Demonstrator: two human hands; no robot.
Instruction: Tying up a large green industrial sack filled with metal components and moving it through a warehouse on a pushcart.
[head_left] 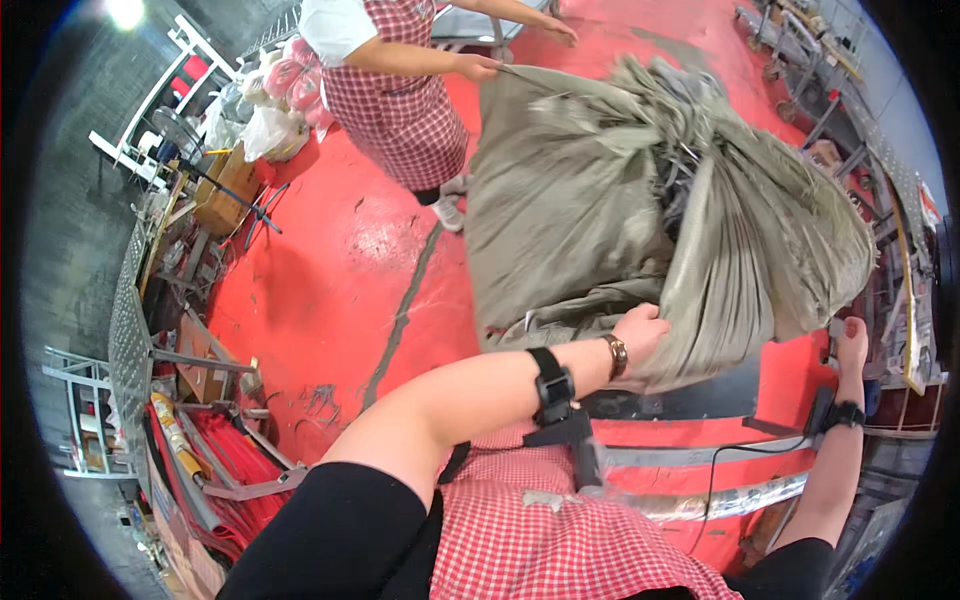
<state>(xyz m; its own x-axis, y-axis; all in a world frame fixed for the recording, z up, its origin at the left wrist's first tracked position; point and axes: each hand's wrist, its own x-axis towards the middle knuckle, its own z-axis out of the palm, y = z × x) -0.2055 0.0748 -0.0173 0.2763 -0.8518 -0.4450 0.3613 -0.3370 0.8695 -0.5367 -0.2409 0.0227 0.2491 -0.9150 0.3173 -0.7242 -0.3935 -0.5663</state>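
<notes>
Checked apron [560,540] closest to lens. Left hand [640,335] clenched on near hem of the grey-green sack [640,200] at 12 o'clock; right hand [852,340] at 3, fingers around its edge, grip unclear. Co-worker's hand [480,67] holds far edge. Risk: uneven pull slips fabric, contents spill onto red floor [340,260].

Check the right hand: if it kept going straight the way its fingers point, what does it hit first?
Probably the big grey-green sack. The right hand points up beside the sack's lower right edge, apparently just touching it; depth is unclear, so it might slip past toward the metal racks.
</notes>
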